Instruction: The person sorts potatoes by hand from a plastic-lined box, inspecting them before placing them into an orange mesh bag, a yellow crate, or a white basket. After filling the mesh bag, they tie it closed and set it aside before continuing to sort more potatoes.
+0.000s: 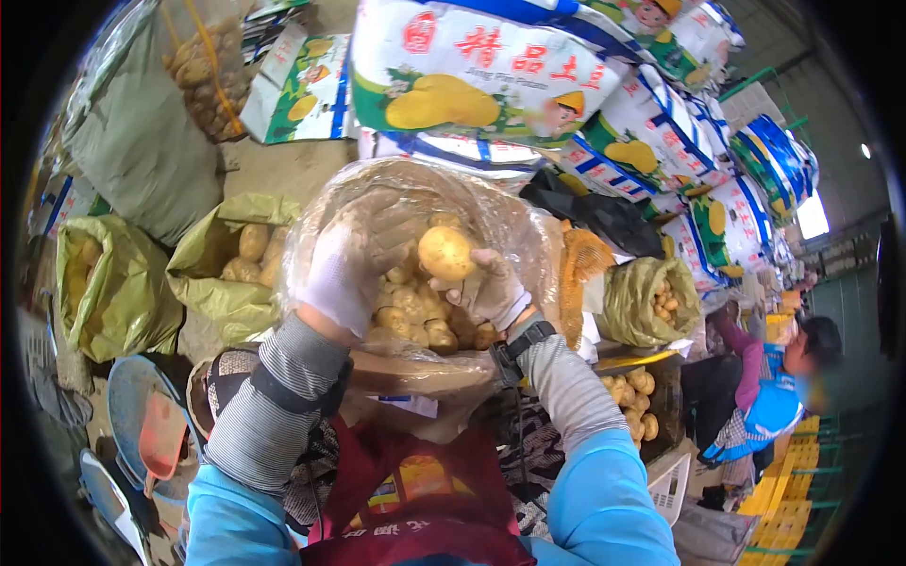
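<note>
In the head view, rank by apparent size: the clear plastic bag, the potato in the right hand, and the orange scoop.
1. Clear plastic bag.
2. Orange scoop.
3. Potato held by right hand; nearness makes this ranking unsure.

Bright, even daylight, no hard shadows; the opening at far right (812, 215) is blown out white. Heavy fisheye: black vignette at corners, edges curved. Glare on the clear plastic bag (415, 203); periphery soft, centre reasonably sharp.

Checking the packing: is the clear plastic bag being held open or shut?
Open. The left hand holds the clear bag wide while the right hand places a potato into it.
</note>
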Tool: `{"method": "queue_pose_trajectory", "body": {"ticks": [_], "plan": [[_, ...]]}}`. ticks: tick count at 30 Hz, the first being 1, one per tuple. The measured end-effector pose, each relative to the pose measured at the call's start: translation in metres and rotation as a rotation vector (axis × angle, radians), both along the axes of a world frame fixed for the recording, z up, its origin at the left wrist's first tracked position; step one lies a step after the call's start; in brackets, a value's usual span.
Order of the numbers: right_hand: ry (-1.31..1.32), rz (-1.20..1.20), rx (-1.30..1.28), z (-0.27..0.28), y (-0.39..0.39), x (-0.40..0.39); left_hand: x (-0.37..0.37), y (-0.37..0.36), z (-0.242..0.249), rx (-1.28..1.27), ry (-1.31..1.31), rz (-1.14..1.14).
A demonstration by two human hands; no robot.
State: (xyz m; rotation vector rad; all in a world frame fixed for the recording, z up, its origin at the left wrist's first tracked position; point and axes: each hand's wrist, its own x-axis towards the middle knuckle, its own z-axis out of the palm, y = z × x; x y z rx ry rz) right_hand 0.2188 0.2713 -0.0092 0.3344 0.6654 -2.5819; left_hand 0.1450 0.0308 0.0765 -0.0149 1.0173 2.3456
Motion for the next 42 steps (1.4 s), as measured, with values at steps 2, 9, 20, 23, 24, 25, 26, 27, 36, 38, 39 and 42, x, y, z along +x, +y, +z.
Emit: {"method": "queue_pose_trajectory", "body": {"ticks": [2,9,20,23,24,25,26,27,36,38,39,42], "plan": [[0.125,-0.079,0.060,0.046,0.009,0.025,0.003,0.020,-0.036,-0.050,0.263,-0.093],[0.276,-0.428,0.645,0.098,0.007,0.098,0.065,0.083,0.004,-0.236,0.225,-0.371],[0.498,-0.733,1.272,0.070,0.020,0.085,0.035,0.111,-0.040,-0.270,0.618,-0.406],[0.225,-0.892,0.720,0.154,0.030,0.148,0.022,0.106,-0.042,-0.173,0.371,-0.598],[0.266,-1.006,0.587,0.161,0.041,0.166,0.010,0.104,-0.061,-0.182,0.325,-0.591],[0.218,-1.165,0.741,0.177,0.051,0.199,0.002,0.105,-0.074,-0.180,0.249,-0.590],[0.157,-1.319,0.903,0.197,0.059,0.243,-0.007,0.108,-0.089,-0.169,0.163,-0.609],[0.147,-1.480,1.086,0.214,0.065,0.288,-0.017,0.109,-0.106,-0.151,0.074,-0.641],[-0.705,-2.423,2.812,0.353,0.024,0.730,-0.089,0.065,-0.205,-0.566,0.720,-0.777],[-2.486,-1.603,2.676,0.344,0.000,0.800,-0.067,0.072,-0.174,-0.220,0.408,-0.996],[-2.434,-1.709,2.446,0.334,-0.008,0.822,-0.053,0.077,-0.151,-0.041,0.243,-1.067],[-2.336,-1.514,2.630,0.302,0.011,0.822,-0.001,0.058,-0.084,-0.063,0.184,-0.695]]}}
